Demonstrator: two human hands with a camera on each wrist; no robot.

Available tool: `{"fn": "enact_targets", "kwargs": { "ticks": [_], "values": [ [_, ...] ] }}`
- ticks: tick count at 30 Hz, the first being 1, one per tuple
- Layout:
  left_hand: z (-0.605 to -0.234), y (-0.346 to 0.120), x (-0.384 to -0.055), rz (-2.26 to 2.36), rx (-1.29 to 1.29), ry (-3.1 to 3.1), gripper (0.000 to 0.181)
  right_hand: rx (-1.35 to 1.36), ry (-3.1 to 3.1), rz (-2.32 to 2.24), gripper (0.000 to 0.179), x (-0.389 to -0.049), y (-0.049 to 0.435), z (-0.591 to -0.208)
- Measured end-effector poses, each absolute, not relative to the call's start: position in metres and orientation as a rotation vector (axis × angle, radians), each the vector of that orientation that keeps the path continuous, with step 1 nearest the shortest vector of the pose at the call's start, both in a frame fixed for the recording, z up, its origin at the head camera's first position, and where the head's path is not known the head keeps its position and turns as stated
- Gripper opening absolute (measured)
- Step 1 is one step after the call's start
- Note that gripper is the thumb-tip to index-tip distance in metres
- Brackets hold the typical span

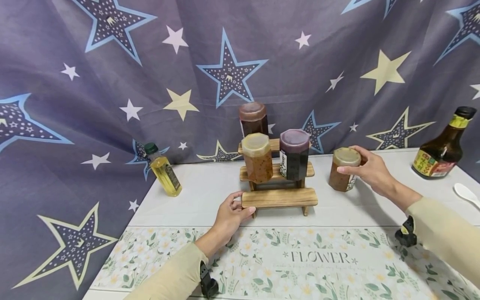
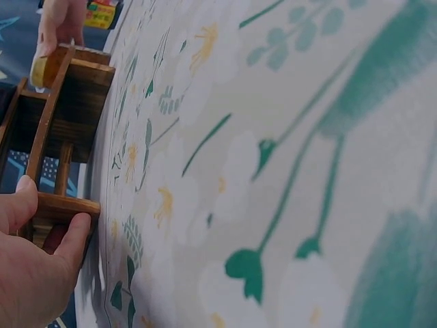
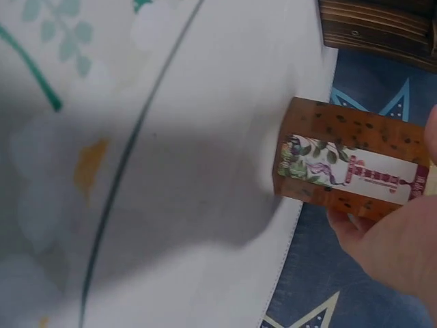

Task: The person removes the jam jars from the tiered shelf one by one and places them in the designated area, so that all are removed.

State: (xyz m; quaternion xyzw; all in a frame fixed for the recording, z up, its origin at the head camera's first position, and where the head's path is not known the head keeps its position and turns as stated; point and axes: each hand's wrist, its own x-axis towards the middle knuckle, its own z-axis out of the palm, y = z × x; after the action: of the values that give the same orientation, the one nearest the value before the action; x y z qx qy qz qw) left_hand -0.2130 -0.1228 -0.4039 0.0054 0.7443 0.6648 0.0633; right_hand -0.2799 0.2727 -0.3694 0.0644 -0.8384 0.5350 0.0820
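Note:
A wooden three-step rack (image 1: pixel 279 198) stands in the middle of the table. My left hand (image 1: pixel 231 213) grips the left end of its lowest step; in the left wrist view a finger and thumb (image 2: pixel 74 239) pinch its side board. My right hand (image 1: pixel 371 168) holds a brown speckled jam jar (image 1: pixel 339 177) with a yellowish lid, upright to the right of the rack. Its printed label (image 3: pixel 355 171) faces the right wrist camera. On the middle step sit an amber jar (image 1: pixel 258 164) and a dark jar with a purple lid (image 1: pixel 294 160). Another dark jar (image 1: pixel 253 123) occupies the top step.
A small oil bottle (image 1: pixel 165 175) with a green cap stands at the left. Toward the right are a dark sauce bottle (image 1: pixel 440 150) and a white spoon (image 1: pixel 466 193). A flower-printed mat (image 1: pixel 318 241) covers the table's front, and a starry curtain (image 1: pixel 300 83) hangs behind.

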Motion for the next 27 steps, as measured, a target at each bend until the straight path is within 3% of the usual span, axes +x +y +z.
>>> {"fn": "enact_targets", "kwargs": {
  "ticks": [6, 17, 27],
  "values": [
    [-0.404, -0.123, -0.213, 2.004, 0.014, 2.252, 0.065, 0.142, -2.605, 1.584, 0.091, -0.283, 0.275, -0.351],
    [-0.404, -0.123, -0.213, 2.013, 0.012, 2.245, 0.064, 0.091, -2.575, 1.65, 0.097, -0.29, 0.269, -0.301],
    [-0.403, -0.122, -0.212, 2.014, 0.011, 2.249, 0.064, 0.158, -2.537, 1.656, 0.091, -0.294, 0.247, -0.278]
  ]
}}
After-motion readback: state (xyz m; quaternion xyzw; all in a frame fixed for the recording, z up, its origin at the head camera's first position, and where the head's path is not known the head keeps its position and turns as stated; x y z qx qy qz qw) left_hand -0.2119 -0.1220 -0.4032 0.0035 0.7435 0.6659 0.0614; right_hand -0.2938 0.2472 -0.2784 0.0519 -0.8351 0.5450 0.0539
